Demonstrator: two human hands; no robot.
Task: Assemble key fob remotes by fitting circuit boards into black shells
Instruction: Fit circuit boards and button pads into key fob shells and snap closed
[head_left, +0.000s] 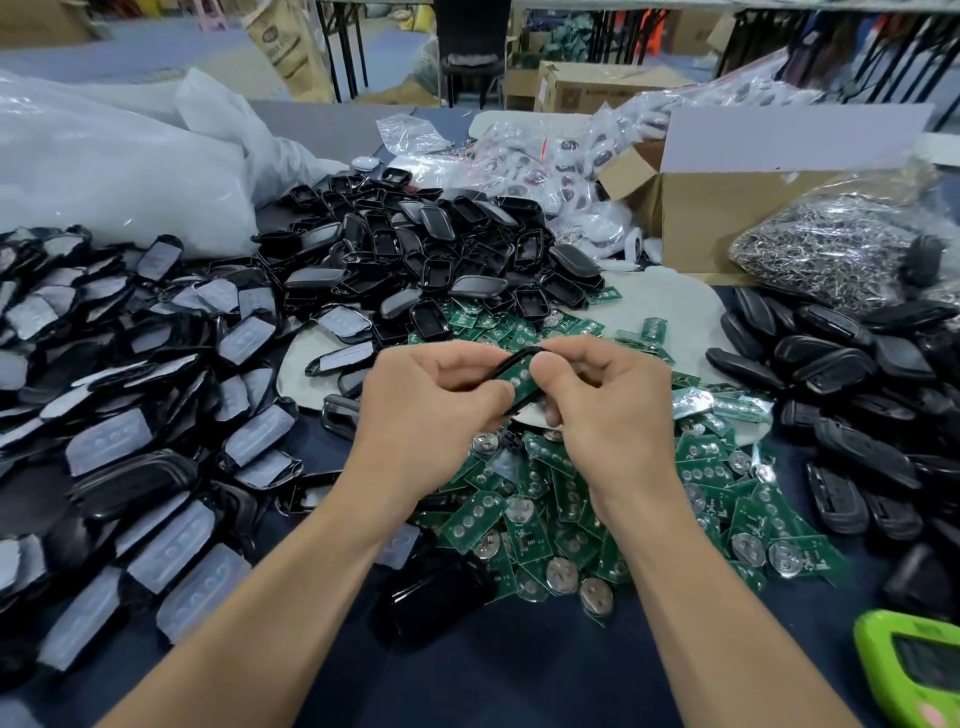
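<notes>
Dark table, heaped w/ parts. Left hand and right hand meet above the board pile, each pinching one black shell w/ a green board in it, open face toward the camera. Long axis seems to run lower left to upper right; fingers hide its ends.

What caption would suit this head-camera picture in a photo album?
The left hand and right hand hold a green circuit board in a black shell over a heap of boards.
</notes>
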